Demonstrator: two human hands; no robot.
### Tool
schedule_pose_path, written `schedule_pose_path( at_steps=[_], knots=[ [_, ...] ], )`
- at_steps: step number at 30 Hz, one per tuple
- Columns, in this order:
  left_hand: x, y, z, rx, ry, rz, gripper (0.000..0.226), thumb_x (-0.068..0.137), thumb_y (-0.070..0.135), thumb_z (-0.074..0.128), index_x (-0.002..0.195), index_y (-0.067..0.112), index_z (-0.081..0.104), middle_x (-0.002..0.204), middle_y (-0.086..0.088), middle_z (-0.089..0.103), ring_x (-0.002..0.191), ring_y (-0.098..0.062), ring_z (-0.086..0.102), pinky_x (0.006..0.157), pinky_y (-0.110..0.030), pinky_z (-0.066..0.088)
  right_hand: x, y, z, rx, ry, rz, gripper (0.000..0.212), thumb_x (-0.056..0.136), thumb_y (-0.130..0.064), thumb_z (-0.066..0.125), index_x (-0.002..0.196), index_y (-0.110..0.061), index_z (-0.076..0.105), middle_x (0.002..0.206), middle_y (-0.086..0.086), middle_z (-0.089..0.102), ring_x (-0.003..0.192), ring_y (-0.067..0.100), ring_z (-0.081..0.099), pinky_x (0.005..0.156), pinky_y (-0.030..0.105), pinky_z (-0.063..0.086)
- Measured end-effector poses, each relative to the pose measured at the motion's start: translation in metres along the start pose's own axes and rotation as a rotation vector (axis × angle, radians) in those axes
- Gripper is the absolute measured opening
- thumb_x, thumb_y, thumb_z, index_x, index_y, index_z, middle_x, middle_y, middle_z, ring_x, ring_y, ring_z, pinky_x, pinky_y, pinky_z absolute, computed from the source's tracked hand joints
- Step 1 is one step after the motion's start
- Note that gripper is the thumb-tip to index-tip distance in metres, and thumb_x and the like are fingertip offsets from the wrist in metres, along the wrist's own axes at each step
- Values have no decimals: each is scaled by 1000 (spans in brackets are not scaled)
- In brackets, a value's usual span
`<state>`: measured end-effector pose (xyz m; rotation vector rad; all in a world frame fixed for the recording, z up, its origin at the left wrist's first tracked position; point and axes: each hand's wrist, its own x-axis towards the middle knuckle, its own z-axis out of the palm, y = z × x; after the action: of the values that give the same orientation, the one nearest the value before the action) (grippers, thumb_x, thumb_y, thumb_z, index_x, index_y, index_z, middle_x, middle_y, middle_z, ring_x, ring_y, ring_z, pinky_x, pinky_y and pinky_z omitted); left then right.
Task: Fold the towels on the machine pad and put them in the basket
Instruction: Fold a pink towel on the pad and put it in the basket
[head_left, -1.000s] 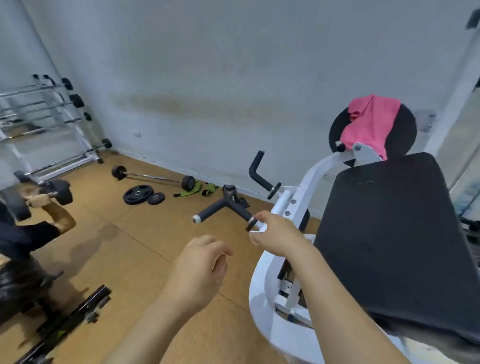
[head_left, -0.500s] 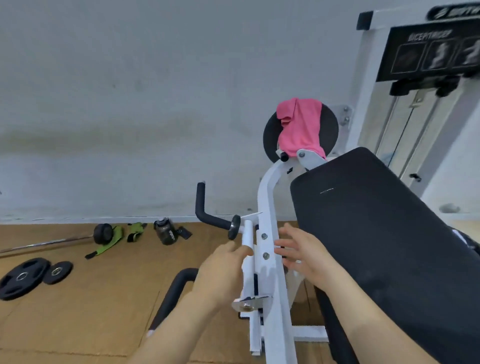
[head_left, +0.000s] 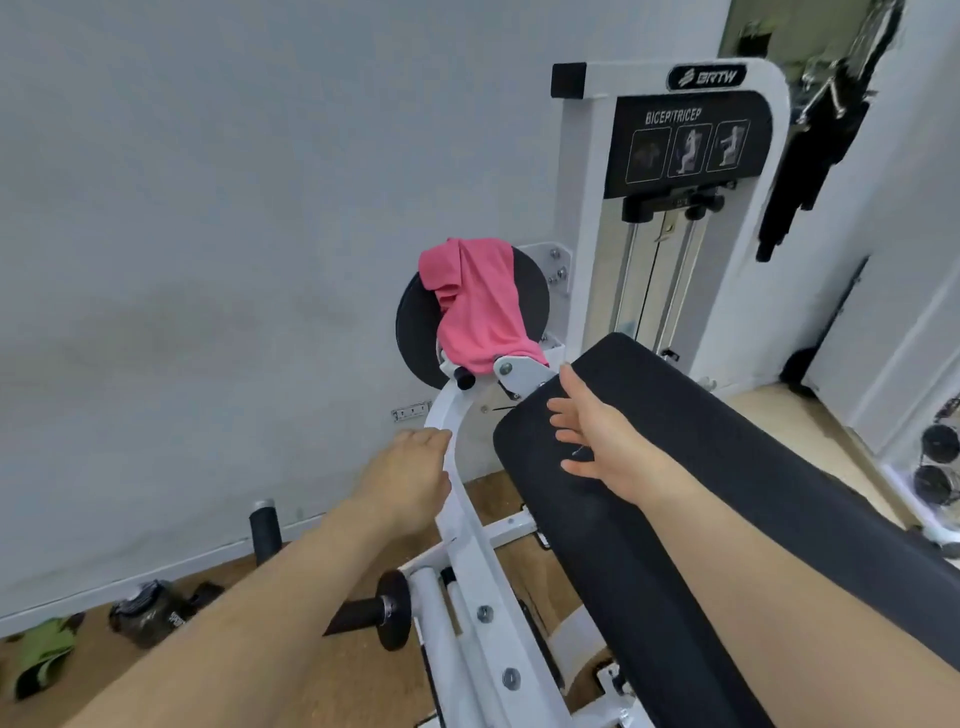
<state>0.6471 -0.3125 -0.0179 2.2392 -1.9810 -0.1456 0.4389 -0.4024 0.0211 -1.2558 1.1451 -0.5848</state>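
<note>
Nothing grabbed yet, my right hand (head_left: 597, 439) spread over the pad (head_left: 737, 499), left hand (head_left: 408, 480) loose by the frame (head_left: 470, 545), lined up for that pink towel (head_left: 480, 306) mid-frame.

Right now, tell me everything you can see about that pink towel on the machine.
The pink towel is soft, plain cloth, unfolded and bunched into loose vertical folds. It is draped over the top of the round black disc and hangs down its front, its lower edge reaching the white bracket. It lies beyond the long black pad. Neither the left hand nor the right hand touches it.
</note>
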Motion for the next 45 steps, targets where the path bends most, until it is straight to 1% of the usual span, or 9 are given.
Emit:
schedule_pose_path(
  at_steps=[11,16,22,26,30,35,38,41,45],
  knots=[
    [222,-40,34,15,38,-11,33,95,29,46,124,14,51,122,-5,51,116,-31,46,95,-42,44,227,-40,-1,-279,-6,-127,62,98,-52,35,152,-21,26,155,-4,31,141,21,31,114,42,29],
    [271,-54,60,-32,56,-76,30,95,31,48,120,17,56,109,-9,54,103,-31,53,85,-42,49,302,-24,-5,-735,78,-178,17,93,-18,39,96,-12,54,99,8,60,94,30,57,82,37,48],
    [295,-59,64,-230,315,-181,28,95,17,52,72,4,63,77,-5,53,79,-27,48,67,-37,41,325,-20,-1,-821,360,-242,18,88,-17,59,104,-12,66,97,8,66,88,27,61,63,30,41],
    [296,-58,34,-674,359,-229,33,101,18,44,70,6,50,63,-3,47,62,-21,45,58,-37,39,321,-38,-2,-340,256,-238,31,96,-14,47,78,7,60,69,23,60,64,22,52,65,39,48],
    [279,-38,-23,-1166,333,-193,34,104,22,41,89,-5,53,60,-8,49,55,-17,43,53,-27,39,291,-74,-13,19,-44,-137,30,100,-11,42,98,12,60,84,15,52,74,24,47,65,37,41],
    [212,-31,-90,-853,-53,19,26,80,30,77,88,11,62,68,-7,63,52,-14,51,48,-23,41,220,-100,-47,77,-212,-167,25,100,-17,48,100,4,63,65,6,53,55,14,46,50,23,41],
    [167,-25,-112,-716,18,52,11,81,16,77,85,19,67,79,0,73,71,-14,69,66,-27,54,174,-102,-62,139,-237,-156,37,91,-21,57,107,12,63,81,17,64,70,21,58,64,30,49],
    [131,-24,-127,-963,57,84,18,83,30,73,77,13,68,74,-2,69,69,-12,64,66,-21,49,120,-98,-66,49,-287,-89,31,82,-28,61,86,1,73,83,19,67,66,23,61,64,31,50],
    [78,5,-133,-1067,-33,85,49,87,44,61,87,-5,62,74,-9,60,68,-16,53,62,-28,43,27,-98,-53,-701,-125,-135,58,90,-59,45,95,-6,69,88,5,64,73,21,59,63,34,48]
  ],
)
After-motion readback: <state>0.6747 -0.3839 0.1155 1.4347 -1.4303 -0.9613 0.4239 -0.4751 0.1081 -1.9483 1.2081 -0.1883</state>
